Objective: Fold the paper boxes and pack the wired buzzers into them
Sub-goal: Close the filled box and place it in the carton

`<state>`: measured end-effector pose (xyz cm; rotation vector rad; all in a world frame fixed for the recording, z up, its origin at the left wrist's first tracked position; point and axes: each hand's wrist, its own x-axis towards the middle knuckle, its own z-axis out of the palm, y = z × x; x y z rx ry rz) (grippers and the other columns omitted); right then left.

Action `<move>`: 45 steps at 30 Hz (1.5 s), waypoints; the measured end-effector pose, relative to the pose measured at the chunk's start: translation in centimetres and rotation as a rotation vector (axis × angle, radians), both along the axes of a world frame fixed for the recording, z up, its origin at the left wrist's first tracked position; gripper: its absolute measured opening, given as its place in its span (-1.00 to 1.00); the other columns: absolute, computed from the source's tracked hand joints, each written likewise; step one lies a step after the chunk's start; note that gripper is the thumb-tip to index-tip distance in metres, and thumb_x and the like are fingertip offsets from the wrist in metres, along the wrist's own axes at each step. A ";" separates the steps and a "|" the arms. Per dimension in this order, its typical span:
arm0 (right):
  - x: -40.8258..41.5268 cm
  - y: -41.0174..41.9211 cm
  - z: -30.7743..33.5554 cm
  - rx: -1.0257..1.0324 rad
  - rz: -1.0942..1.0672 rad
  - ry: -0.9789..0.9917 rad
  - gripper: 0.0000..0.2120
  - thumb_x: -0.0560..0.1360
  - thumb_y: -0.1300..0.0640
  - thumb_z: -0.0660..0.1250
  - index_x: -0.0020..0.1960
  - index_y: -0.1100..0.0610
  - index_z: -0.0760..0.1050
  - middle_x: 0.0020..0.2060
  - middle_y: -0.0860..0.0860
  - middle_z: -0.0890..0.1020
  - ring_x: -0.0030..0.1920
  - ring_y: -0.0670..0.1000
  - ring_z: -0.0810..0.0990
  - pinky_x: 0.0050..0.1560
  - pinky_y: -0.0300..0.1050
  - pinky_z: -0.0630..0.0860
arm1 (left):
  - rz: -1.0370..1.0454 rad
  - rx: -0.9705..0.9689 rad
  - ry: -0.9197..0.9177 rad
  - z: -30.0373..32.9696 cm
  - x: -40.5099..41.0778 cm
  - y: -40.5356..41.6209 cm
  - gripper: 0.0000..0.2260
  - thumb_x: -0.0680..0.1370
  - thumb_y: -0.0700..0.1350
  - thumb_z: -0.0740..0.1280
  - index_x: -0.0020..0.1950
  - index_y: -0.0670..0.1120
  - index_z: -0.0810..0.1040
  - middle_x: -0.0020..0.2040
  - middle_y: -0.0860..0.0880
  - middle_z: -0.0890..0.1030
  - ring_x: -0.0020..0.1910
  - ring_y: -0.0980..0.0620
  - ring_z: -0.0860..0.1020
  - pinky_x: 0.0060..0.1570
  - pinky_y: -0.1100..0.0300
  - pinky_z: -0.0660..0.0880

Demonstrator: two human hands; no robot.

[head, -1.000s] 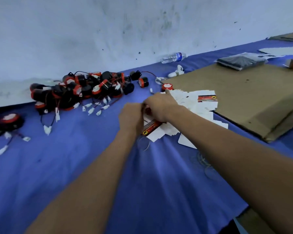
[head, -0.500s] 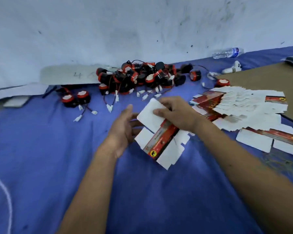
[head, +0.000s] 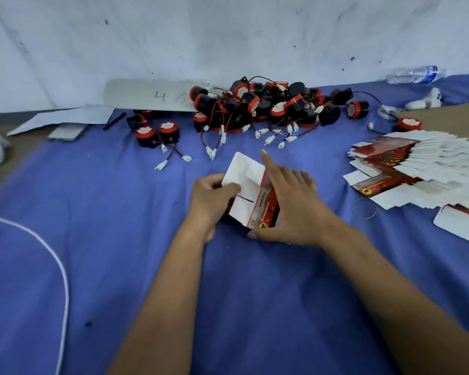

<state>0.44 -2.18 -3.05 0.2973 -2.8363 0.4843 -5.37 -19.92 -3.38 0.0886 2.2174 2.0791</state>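
Desk: Which step was in hand?

Photographer: Folding. The left hand (head: 210, 197) pinched the white flap of one paper box (head: 251, 194), its grip closed on the card; the right hand (head: 287, 204) pressed the red panel, fingers mostly straight.

Desk: Next, and what room?

Photographer: Probably squaring the walls. The wired buzzers (head: 266, 108) lay beyond the grip, flat boxes (head: 417, 169) to its right; open blue table (head: 119, 239) lay nearer.
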 end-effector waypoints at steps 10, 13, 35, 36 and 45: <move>-0.5 1.5 0.5 -1.325 -0.115 -0.071 -0.40 0.29 -0.20 0.52 0.25 0.02 0.58 0.06 -0.02 0.73 0.07 0.06 0.72 0.16 0.28 0.60 | -0.280 0.162 0.179 -0.2 0.0 -0.4 -0.46 0.48 0.02 0.53 0.45 0.09 0.51 0.38 0.00 0.60 0.36 -0.01 0.57 0.17 -0.06 0.62; -0.4 2.1 0.8 -1.455 -0.068 -0.299 -0.53 0.32 -0.24 0.47 0.05 0.08 0.71 0.00 0.13 0.74 -0.04 0.10 0.73 0.03 0.09 0.63 | -0.550 -0.014 0.226 -0.3 0.9 0.0 0.08 0.30 -0.03 0.65 0.64 0.29 0.08 0.64 0.14 0.22 0.62 0.12 0.20 0.47 -0.16 0.39; 0.3 0.3 0.7 -1.408 0.287 -0.577 -0.14 0.28 -0.38 0.53 0.45 0.01 0.42 0.21 0.33 0.56 -0.08 0.22 0.64 -0.14 0.09 0.64 | 0.063 0.106 0.477 0.6 1.4 2.2 -0.50 0.62 0.01 0.36 0.55 0.01 0.38 0.32 0.31 0.50 0.24 0.34 0.54 0.06 0.44 0.49; 0.3 0.1 0.5 -1.362 0.283 -0.543 -0.14 0.27 -0.40 0.51 0.44 -0.02 0.43 0.17 0.33 0.56 -0.08 0.20 0.61 -0.17 0.08 0.64 | 0.059 0.113 0.466 0.6 1.7 2.6 -0.52 0.65 -0.04 0.34 0.56 0.03 0.35 0.34 0.34 0.47 0.26 0.37 0.51 0.08 0.45 0.48; 0.1 -0.7 -0.1 -1.166 0.163 -0.266 -0.76 0.41 -0.34 0.42 0.02 -0.30 0.58 -0.26 -0.12 0.62 -0.33 -0.02 0.58 -0.42 -0.07 0.58 | 0.020 0.164 0.346 0.4 2.3 3.9 -0.52 0.70 -0.03 0.29 0.60 0.15 0.26 0.37 0.45 0.37 0.43 0.31 0.42 0.34 0.35 0.45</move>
